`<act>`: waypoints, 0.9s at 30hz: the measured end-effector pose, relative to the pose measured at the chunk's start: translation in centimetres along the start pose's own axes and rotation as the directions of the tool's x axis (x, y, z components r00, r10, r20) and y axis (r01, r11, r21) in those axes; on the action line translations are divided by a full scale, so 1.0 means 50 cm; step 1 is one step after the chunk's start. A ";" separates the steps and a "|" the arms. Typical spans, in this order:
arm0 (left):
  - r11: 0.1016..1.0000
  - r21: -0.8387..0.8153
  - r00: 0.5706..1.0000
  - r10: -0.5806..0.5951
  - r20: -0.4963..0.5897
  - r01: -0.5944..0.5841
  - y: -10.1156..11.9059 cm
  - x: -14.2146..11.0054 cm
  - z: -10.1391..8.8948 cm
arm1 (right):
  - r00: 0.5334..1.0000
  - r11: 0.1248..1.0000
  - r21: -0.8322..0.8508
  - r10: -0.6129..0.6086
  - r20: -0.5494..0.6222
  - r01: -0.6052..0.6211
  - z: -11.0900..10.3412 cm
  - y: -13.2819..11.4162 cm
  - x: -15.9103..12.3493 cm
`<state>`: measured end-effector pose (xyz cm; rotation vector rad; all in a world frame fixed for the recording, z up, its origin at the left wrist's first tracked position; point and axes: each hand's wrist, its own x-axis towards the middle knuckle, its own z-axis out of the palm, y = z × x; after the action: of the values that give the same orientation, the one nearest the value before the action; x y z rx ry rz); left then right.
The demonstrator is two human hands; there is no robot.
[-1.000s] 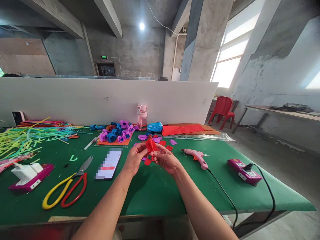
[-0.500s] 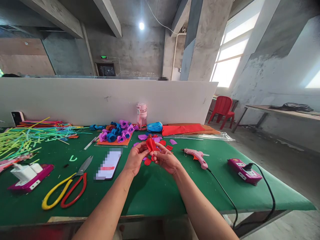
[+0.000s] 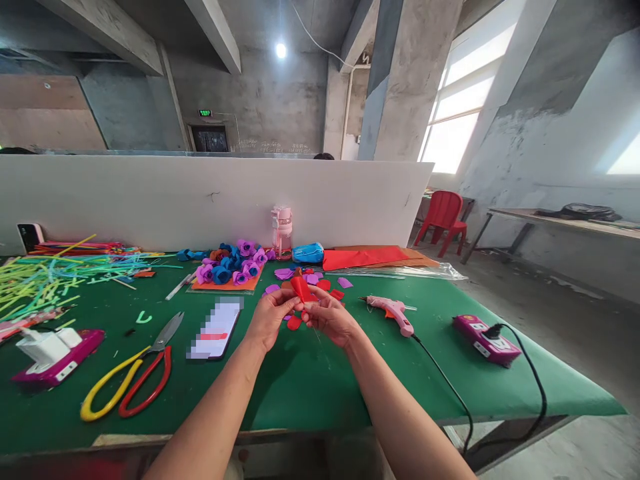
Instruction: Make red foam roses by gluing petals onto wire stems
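Between my two hands, above the middle of the green table (image 3: 295,393), a red paper flower (image 3: 301,289) is pinched, its petals pointing up and away from me. My left hand (image 3: 270,317) grips its left side with thumb and fingers. On the right, the fingertips of my right hand (image 3: 333,317) close on its lower part. A thin glue thread seems to trail below my right hand. Loose red petals (image 3: 294,323) and purple petals (image 3: 345,283) lie around and behind the hands, partly hidden by them.
Right of my hands lies a pink glue gun (image 3: 394,312), its cord running to a magenta power strip (image 3: 486,340). To the left are a phone (image 3: 216,330), scissors (image 3: 145,367) and finished purple and blue flowers (image 3: 233,263). Pipe cleaners (image 3: 60,273) spread at far left; a pink bottle (image 3: 282,230) stands behind.
The red flower has tilted and turned slightly in my fingers. Both hands keep their grip in nearly the same place. The whole view has shifted slightly.
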<state>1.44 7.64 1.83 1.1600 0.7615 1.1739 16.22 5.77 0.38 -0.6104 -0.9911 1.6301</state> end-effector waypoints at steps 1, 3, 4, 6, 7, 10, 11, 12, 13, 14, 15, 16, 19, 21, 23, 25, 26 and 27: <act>1.000 0.004 1.000 -0.005 -0.006 0.005 -0.001 0.000 -0.001 | 1.000 1.000 -0.006 -0.002 0.004 0.002 0.000 0.000 0.000; 1.000 0.008 1.000 -0.010 -0.017 0.010 -0.003 0.002 -0.002 | 1.000 1.000 -0.018 -0.008 0.003 0.008 0.000 -0.001 -0.001; 1.000 0.008 1.000 -0.011 -0.021 0.011 -0.004 0.002 -0.002 | 1.000 1.000 -0.027 -0.013 0.000 0.013 0.001 -0.001 -0.001; 1.000 0.004 1.000 -0.016 -0.024 0.016 -0.005 0.003 -0.004 | 1.000 0.998 -0.050 -0.024 -0.013 0.023 0.002 -0.001 -0.002; 1.000 0.000 1.000 -0.020 -0.024 0.020 -0.006 0.003 -0.005 | 0.999 0.998 -0.063 -0.029 -0.018 0.027 0.002 -0.001 -0.002; 0.999 -0.005 0.999 -0.038 -0.014 0.038 -0.006 0.004 -0.008 | 0.999 0.993 -0.111 -0.038 -0.029 0.035 0.002 0.002 0.001; 0.999 -0.003 0.999 -0.042 -0.009 0.041 -0.006 0.004 -0.009 | 0.999 0.991 -0.128 -0.042 -0.033 0.037 0.001 0.003 0.002; 0.999 0.000 0.999 -0.043 -0.006 0.043 -0.005 0.004 -0.010 | 0.998 0.989 -0.145 -0.046 -0.037 0.040 -0.001 0.005 0.004; 0.999 0.003 0.999 -0.044 -0.005 0.044 -0.005 0.004 -0.011 | 0.998 0.986 -0.162 -0.051 -0.041 0.044 -0.002 0.007 0.005; 0.999 0.006 0.999 -0.046 -0.006 0.046 -0.005 0.004 -0.011 | 0.997 0.983 -0.179 -0.057 -0.043 0.049 -0.004 0.009 0.007; 0.999 0.007 0.999 -0.049 -0.009 0.050 -0.004 0.004 -0.011 | 0.997 0.979 -0.196 -0.065 -0.044 0.056 -0.006 0.011 0.009; 0.998 0.006 0.998 -0.055 -0.014 0.055 -0.004 0.004 -0.011 | 0.996 0.975 -0.215 -0.074 -0.043 0.064 -0.007 0.012 0.010; 0.997 -0.001 0.997 -0.072 -0.032 0.072 -0.003 0.003 -0.010 | 0.994 0.959 -0.270 -0.104 -0.046 0.088 -0.010 0.016 0.014; 0.997 -0.005 0.996 -0.077 -0.035 0.077 -0.003 0.003 -0.009 | 0.992 0.946 -0.311 -0.119 -0.051 0.097 -0.010 0.016 0.015; 0.997 -0.005 0.996 -0.081 -0.032 0.081 -0.003 0.002 -0.008 | 0.990 0.930 -0.354 -0.128 -0.059 0.099 -0.007 0.016 0.014; 0.996 -0.006 0.996 -0.085 -0.034 0.085 -0.004 0.001 -0.005 | 0.989 0.916 -0.389 -0.135 -0.058 0.102 -0.003 0.015 0.013; 0.996 -0.005 0.995 -0.087 -0.042 0.087 -0.004 0.000 -0.004 | 0.989 0.911 -0.398 -0.137 -0.054 0.104 -0.001 0.015 0.012; 0.996 -0.004 0.995 -0.089 -0.053 0.089 -0.004 0.000 -0.002 | 0.989 0.909 -0.402 -0.138 -0.050 0.107 0.000 0.015 0.011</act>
<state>1.39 7.66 1.61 1.0855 0.8444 1.1345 15.67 6.25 -0.20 -0.8599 -1.2912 1.2888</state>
